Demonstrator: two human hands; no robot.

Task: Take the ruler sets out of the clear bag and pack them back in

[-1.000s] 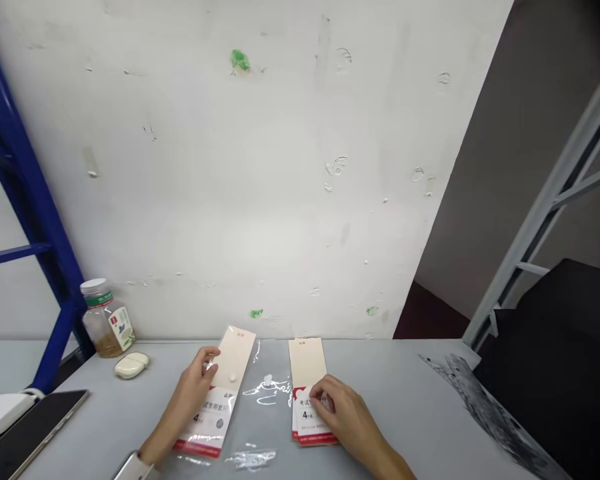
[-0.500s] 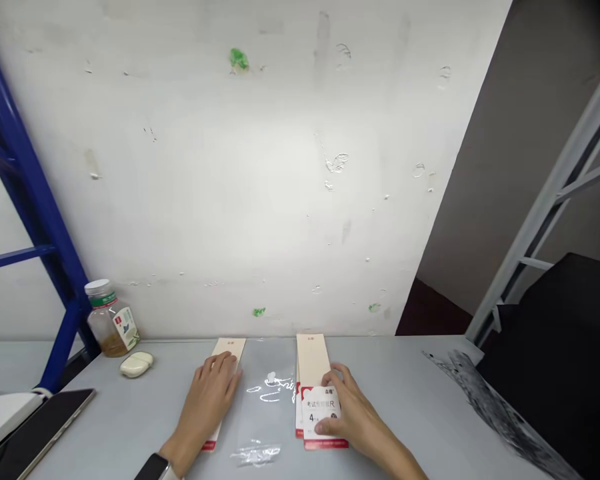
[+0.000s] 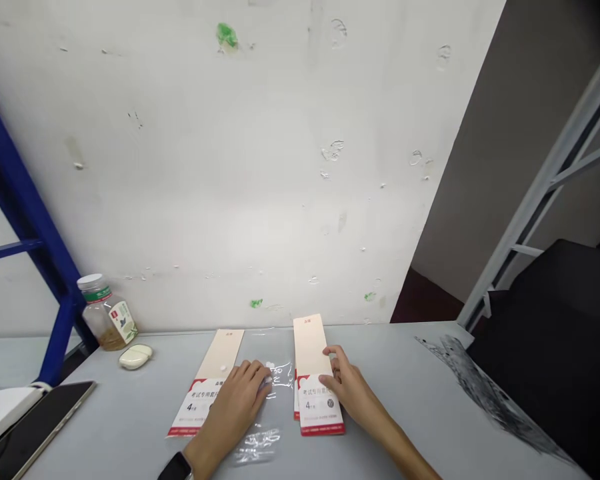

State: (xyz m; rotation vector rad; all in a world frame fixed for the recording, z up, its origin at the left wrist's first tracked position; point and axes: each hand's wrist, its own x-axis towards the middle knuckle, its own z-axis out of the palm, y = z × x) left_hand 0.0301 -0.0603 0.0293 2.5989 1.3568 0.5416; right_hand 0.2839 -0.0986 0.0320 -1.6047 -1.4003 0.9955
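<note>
Resting half-curled at the right edge of a long cream-and-white card (image 3: 316, 393), the person's right grip (image 3: 347, 383) has its thumb on the card's face and its fingers along the edge; whether it pinches or only touches, I cannot tell. The card's long axis runs almost straight away from the person, its red-banded end nearest them, and the edge of an under card (image 3: 296, 400) shows at its left. The left grip (image 3: 233, 400) lies palm down across the lower right of a slanted second card (image 3: 219, 353), its fingertips (image 3: 263, 377) on a sheet of clear plastic film (image 3: 281, 377), its hold just as unclear. That card's far end leans right, toward the first card. A crumpled scrap of film (image 3: 257, 445) lies near the person, and a black watch (image 3: 176, 467) circles the left wrist.

Farther left on the grey counter (image 3: 410, 353) sit a cream bar of soap (image 3: 136, 357), a green-banded jar (image 3: 107, 313) and a dark tablet (image 3: 45, 417). Beyond stand a blue steel rack (image 3: 40, 267), a scuffed white wall (image 3: 230, 167) and, at right, a pale grey rack (image 3: 545, 187).
</note>
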